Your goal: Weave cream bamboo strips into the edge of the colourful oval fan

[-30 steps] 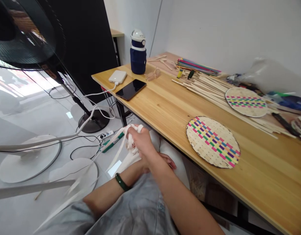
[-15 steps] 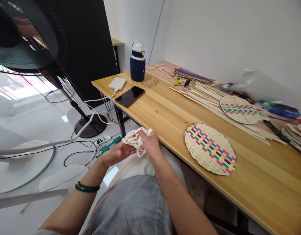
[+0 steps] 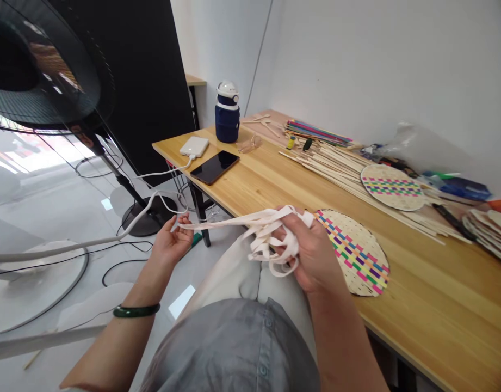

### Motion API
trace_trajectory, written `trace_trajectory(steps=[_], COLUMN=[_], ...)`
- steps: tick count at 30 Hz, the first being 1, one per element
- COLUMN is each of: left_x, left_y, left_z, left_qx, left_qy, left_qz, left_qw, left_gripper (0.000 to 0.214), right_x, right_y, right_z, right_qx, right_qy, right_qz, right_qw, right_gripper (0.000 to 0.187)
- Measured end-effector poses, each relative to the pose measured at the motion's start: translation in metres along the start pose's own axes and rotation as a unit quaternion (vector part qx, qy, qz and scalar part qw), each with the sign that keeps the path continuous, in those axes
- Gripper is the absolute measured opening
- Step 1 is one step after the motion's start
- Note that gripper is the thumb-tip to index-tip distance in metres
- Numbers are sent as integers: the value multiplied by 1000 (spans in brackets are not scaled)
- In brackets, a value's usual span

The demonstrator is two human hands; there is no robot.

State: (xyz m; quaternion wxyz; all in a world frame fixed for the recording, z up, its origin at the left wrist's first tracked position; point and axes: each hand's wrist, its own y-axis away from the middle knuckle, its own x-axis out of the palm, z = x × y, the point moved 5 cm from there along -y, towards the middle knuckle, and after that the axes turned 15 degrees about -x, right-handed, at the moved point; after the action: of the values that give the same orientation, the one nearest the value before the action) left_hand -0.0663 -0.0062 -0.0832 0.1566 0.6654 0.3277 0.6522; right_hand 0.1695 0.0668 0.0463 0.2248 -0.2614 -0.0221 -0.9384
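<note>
while the l hand pinches one strip drawn out straight, the tangle sits clenched in the r hand, prob. mostly unsorted.

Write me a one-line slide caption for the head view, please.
Right hand grips looped pale strip; left hand holds its end stretched out, beside a colourful woven mat.

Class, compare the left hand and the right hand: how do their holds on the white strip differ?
The left hand pinches one stretched end of the white strip; the right hand clutches its looped bundle. The left hand hangs over the floor; the right hand is by the table. The left wrist wears a green bangle; the right wrist is bare. Both hold the strip.
</note>
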Motion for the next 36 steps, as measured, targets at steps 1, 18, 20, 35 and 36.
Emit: trace_trajectory(steps=[1,18,20,35,36], left_x=[-2,85,117,369,374], left_y=[-1,106,118,46,35], left_z=[-3,53,71,155,152], left_qx=[2,106,121,447,454], left_qy=[-20,-637,-660,-547,-559], left_qz=[-19,139,200,237,212], left_qw=[1000,751,714,667,661], left_gripper=[27,49,47,33,35], right_x=[-7,-68,-74,-91,-92], right_y=[1,35,28,-99,-108], right_z=[5,110,129,209,205], right_qx=[-3,-63,-83,-168,-163], right_qy=[-7,43,50,136,145], right_qz=[-6,-102,-114,-190,-191], right_qw=[1000,992,989,958,957], right_gripper=[24,36,39,34,34])
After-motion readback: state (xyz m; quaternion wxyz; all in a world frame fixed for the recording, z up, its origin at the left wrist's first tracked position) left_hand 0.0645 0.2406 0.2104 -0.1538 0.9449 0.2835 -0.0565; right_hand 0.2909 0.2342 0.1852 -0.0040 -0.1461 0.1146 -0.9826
